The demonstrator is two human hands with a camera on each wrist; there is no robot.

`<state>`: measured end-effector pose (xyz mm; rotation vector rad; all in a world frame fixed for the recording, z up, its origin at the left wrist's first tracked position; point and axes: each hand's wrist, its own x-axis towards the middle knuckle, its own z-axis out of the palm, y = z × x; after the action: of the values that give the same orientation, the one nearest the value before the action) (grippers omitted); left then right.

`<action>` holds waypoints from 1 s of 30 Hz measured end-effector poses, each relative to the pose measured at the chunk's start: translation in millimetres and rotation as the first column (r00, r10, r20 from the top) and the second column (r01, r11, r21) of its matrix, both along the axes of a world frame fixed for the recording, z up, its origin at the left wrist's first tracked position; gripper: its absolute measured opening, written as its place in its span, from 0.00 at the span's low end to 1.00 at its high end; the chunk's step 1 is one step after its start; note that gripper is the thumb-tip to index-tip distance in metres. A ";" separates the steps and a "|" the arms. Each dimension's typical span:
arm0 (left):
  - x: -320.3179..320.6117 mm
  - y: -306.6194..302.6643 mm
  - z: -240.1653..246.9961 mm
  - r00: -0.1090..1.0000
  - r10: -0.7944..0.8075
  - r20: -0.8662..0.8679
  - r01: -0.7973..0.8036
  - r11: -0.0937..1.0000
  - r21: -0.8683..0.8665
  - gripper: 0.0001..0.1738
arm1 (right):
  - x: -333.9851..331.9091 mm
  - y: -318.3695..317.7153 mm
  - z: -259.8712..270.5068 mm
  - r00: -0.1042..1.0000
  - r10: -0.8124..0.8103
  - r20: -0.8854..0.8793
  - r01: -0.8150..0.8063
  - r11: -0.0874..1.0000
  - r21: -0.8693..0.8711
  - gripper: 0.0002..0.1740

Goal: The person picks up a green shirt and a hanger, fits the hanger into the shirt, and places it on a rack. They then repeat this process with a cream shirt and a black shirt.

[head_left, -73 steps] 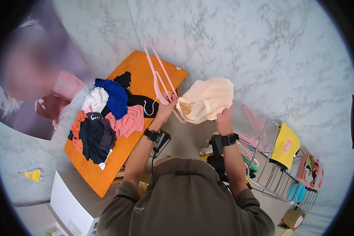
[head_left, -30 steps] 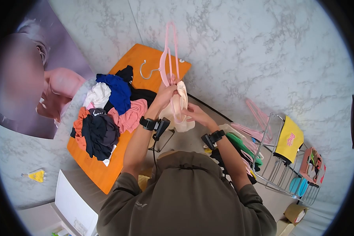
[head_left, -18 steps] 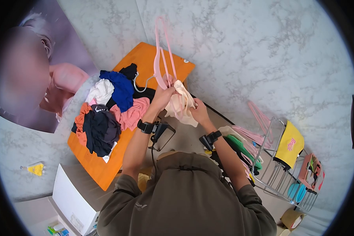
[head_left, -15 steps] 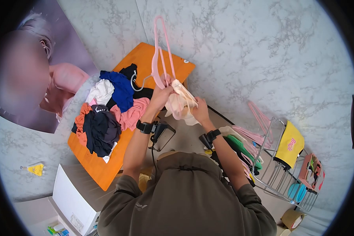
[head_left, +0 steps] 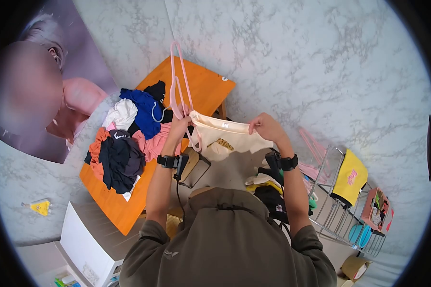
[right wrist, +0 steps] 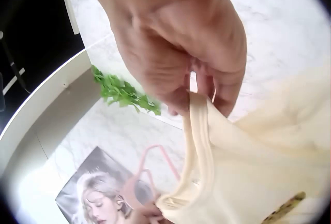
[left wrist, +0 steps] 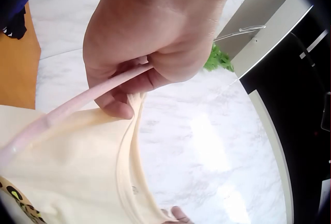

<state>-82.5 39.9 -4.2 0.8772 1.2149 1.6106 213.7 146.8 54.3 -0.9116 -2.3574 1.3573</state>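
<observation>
A cream T-shirt is stretched between both hands in the head view, its neckline upward with a small white label inside. My left hand grips a pink hanger together with one side of the neckline. One end of the hanger reaches down inside or behind the shirt; its metal hook points left over the clothes. On the other side of the collar, my right hand pinches the neckband. In the right wrist view, thumb and fingers meet on the neckband. A leopard-print patch shows on the shirt's front.
Crumpled clothes lie piled on the orange table at left. A metal rack at right bears a yellow cloth and a pink box. More pink hangers and dark clothes are beside it.
The bunched shirt has been spread out between the hands. My right hand has moved right with the neckband; my left hand and the hanger have shifted left and slightly down.
</observation>
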 end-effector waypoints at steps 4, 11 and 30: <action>0.4 -9.0 -6.9 1.000 0.010 -0.027 -0.010 1.000 0.002 0.16 | -7.2 -1.0 -37.8 0.956 -0.279 0.087 0.192 0.824 0.532 0.20; -3.2 -23.1 -30.1 0.991 -0.047 -0.124 0.042 0.998 -0.036 0.11 | -37.6 -31.0 -0.7 0.958 -0.281 -0.060 0.286 0.921 0.265 0.27; 42.4 -19.7 38.1 0.933 -0.261 0.246 0.097 0.843 0.529 0.17 | -28.7 -27.4 47.4 0.937 -0.112 -0.330 0.168 0.975 0.145 0.25</action>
<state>-40.1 20.2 33.9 0.9804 0.4645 1.8594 185.0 119.4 101.8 -0.7316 -2.0807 1.1293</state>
